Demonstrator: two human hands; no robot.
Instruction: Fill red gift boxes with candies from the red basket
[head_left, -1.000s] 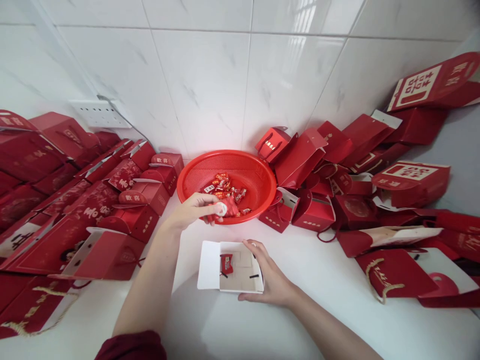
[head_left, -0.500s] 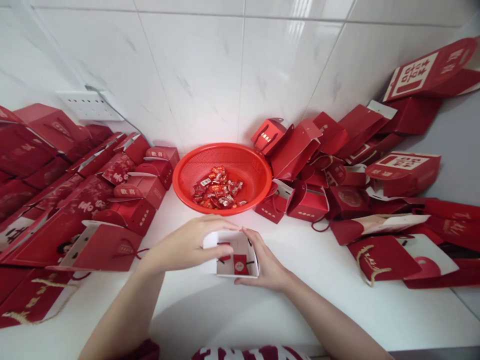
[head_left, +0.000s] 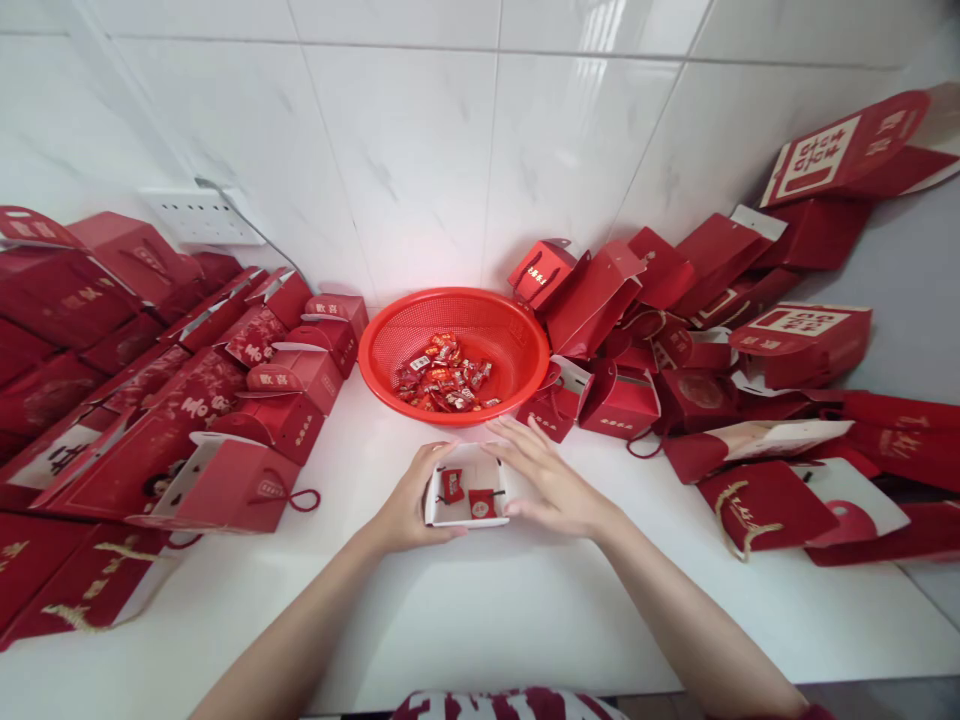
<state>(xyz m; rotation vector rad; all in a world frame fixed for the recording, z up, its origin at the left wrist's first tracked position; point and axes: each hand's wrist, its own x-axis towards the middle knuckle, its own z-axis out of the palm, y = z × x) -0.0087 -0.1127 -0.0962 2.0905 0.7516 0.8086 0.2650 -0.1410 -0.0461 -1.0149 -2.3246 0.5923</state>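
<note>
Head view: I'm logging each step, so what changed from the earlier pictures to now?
The left hand let go of a red packet, now inside the open box, and came back from the basket to the box's left side. The right hand spread open. The basket and red boxes alongside stayed put.

Clock read from mid-view. 12: pale marbled tile wall [head_left: 405, 130], glossy, a light reflection toward 1. 10: white power strip [head_left: 201, 217] against the wall, grey cable [head_left: 259, 235] trailing from it. 9: packed rows of red boxes [head_left: 300, 385], gold and pale lettering. 8: red bag [head_left: 97, 580], straw-coloured rope handle. 1: small red box [head_left: 540, 272], dark cords. 2: tilted carton [head_left: 870, 150], white panel. 4: dark-red bag [head_left: 780, 500], rope-handled. 6: white counter [head_left: 442, 630].
</note>
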